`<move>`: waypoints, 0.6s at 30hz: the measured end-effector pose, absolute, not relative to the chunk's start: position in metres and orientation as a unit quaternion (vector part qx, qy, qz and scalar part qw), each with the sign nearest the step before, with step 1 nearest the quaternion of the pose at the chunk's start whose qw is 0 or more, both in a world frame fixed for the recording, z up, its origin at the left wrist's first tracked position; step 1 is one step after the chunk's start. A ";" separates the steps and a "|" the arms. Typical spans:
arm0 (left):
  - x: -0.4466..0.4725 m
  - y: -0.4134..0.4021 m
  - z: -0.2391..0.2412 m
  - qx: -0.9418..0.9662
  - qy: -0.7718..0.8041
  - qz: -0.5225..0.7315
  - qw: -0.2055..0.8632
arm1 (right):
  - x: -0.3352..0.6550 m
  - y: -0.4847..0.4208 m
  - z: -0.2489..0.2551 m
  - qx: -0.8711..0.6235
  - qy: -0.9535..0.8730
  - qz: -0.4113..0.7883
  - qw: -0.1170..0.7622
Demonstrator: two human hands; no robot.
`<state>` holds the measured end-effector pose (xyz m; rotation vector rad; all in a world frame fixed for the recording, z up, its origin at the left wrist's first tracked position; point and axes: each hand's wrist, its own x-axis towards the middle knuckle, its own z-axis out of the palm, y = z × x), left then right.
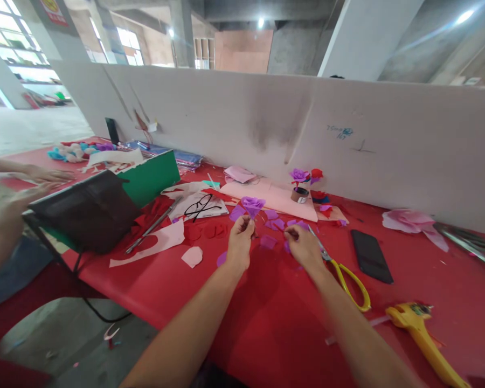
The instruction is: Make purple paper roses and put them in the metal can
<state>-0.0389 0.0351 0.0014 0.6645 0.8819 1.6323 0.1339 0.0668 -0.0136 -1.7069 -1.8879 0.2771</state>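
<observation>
Flower (253, 205) pinched in your left hand (240, 242) may crush if you squeeze harder; what your right hand (305, 248), at four o'clock from it, holds, I cannot tell.

blk phone (372, 256) on red tbl (283, 323) | glasses (204, 206) (blk frames) | dk bag (92, 210), L

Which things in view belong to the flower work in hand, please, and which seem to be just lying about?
Belonging, or likely so:
Purple flower, in the left hand
Loose purple pieces
Yellow-handled scissors
Yellow glue gun

Apparently just lying about:
Dark phone
Black-framed glasses
</observation>
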 end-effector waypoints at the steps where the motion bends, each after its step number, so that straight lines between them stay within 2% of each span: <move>1: -0.038 0.035 0.000 0.287 0.372 0.689 0.552 | 0.138 0.067 -0.012 -0.645 -0.697 0.107 0.293; 4: -0.037 0.036 -0.004 0.293 0.375 0.688 0.548 | 0.148 0.066 -0.007 -0.654 -0.686 0.131 0.290; 8: -0.038 0.039 -0.008 0.286 0.383 0.698 0.533 | 0.158 0.065 -0.005 -0.641 -0.719 0.154 0.220; 13: -0.038 0.039 -0.005 0.272 0.381 0.707 0.531 | 0.161 0.077 0.000 -0.644 -0.736 0.117 0.169; 18: -0.040 0.036 0.000 0.274 0.398 0.688 0.541 | 0.142 0.106 -0.002 -0.654 -0.733 0.082 0.167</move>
